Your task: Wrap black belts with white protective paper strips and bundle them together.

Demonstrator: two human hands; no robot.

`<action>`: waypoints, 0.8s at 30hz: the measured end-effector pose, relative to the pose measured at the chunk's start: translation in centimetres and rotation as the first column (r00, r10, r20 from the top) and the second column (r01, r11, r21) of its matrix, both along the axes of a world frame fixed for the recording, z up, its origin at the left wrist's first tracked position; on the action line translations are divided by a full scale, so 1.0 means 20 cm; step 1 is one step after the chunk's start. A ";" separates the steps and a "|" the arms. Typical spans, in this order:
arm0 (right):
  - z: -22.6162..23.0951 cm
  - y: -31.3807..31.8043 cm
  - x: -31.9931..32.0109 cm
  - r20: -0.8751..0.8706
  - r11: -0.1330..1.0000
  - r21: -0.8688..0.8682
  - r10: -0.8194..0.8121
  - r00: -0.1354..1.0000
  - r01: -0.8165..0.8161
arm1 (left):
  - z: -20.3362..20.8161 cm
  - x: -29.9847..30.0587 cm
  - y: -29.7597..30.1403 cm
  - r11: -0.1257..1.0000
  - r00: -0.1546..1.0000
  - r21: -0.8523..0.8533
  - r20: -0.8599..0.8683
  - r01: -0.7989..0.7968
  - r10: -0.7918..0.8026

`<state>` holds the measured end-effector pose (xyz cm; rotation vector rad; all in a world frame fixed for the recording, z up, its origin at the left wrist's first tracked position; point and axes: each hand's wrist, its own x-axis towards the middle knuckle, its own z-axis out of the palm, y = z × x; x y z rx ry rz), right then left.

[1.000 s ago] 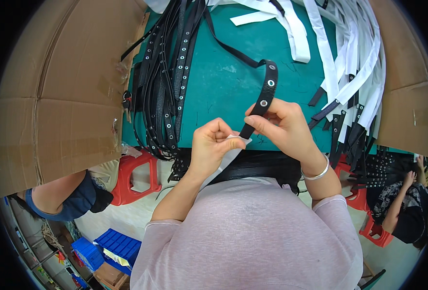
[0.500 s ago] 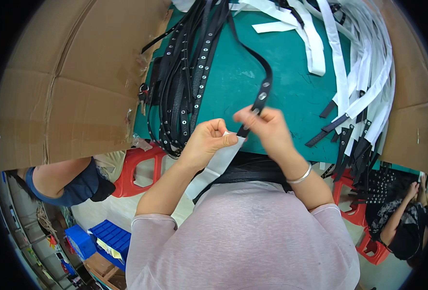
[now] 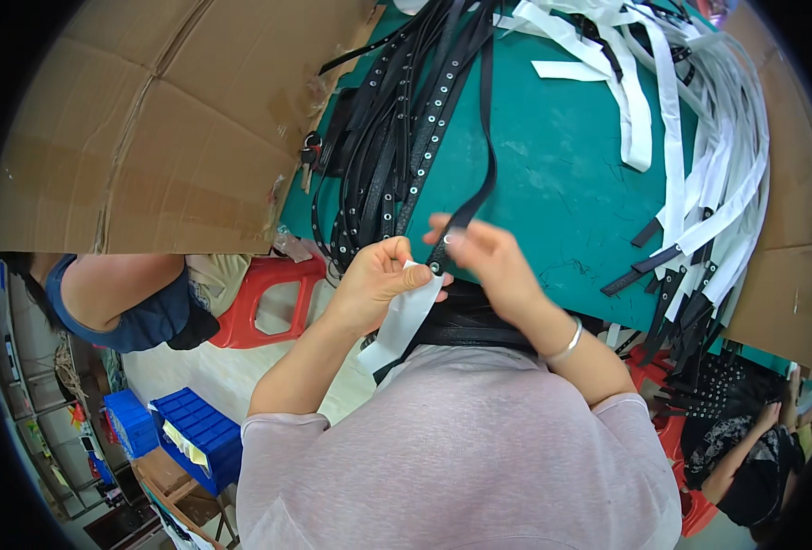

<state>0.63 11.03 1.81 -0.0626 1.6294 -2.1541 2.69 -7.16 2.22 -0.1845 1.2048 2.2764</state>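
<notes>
My left hand (image 3: 377, 282) is closed, thumb against fingers, on the upper end of a flat white sleeve (image 3: 404, 321), which hangs toward my lap. From the sleeve's mouth runs a black belt (image 3: 485, 174) with metal eyelets, one of them right by the opening. My right hand (image 3: 493, 263), a silver bangle on its wrist, is closed on the belt just above the sleeve; its fingers are slightly blurred. Beyond the hands, the belt curves up the green table to the far side. How far its end reaches inside the sleeve is hidden.
Several black eyeleted belts (image 3: 397, 128) lie left on the green table (image 3: 552, 211). White-sleeved belts (image 3: 722, 183) hang over its right side. Cardboard walls (image 3: 195, 137) flank the table. A red stool (image 3: 264, 302) and a seated person are at left; another person is at lower right.
My right hand has come closer to my left, and an eyelet now lies at the sleeve's mouth where plain black strap showed before. The whole view has shifted a little.
</notes>
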 end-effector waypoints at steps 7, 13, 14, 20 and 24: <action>-0.04 -0.06 -0.14 -0.050 0.981 -0.056 -0.189 0.981 0.187 | -0.04 -0.01 -0.02 1.000 0.993 0.009 0.116 0.000 -0.001; 0.00 -0.08 0.02 -0.095 0.990 0.122 0.088 0.992 -0.076 | -0.06 -0.06 -0.03 0.995 0.998 -0.095 0.048 0.038 -0.033; -0.04 -0.11 0.03 -0.340 0.998 0.045 0.049 0.939 -0.036 | -0.06 -0.07 -0.02 0.979 0.999 -0.202 -0.025 -0.030 0.026; 0.01 0.06 -0.22 0.155 0.989 -0.149 0.001 0.988 0.022 | -0.14 -0.09 -0.04 0.986 0.986 0.020 0.015 0.164 -0.164; 0.01 0.09 -0.24 0.054 0.997 -0.072 0.007 0.998 -0.003 | -0.22 -0.09 -0.13 0.770 0.745 -0.258 -0.208 0.583 -0.633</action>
